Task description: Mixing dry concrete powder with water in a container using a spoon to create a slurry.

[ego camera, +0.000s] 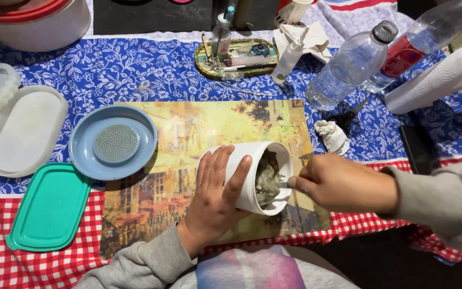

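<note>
The cup [252, 176] — white, tipped on its side on the picture mat [188, 134] — lies between the two hands, its long axis running left to right and its mouth facing the right hand. Grey paste [267, 179] fills the opening. The left hand [215, 200] wraps over the cup's closed end, fingers spread across the wall and pinning it in the tilt, so this hand is the one touching it. The right hand [343, 184] sits just beside the mouth, fingers pinched narrow on a thin tool [284, 185] whose tip reaches into the paste; what kind of tool cannot be told. Left of the cup, on the mat's edge, rests a blue dish [84, 155] with a studded disc at its middle — apart from both hands. Further left on the counter lie a green lid [49, 208] and a pale oval tray [25, 131]. Behind the right hand are a crumpled tissue [331, 136], two clear bottles [348, 64] and a paper roll [439, 77].
</note>
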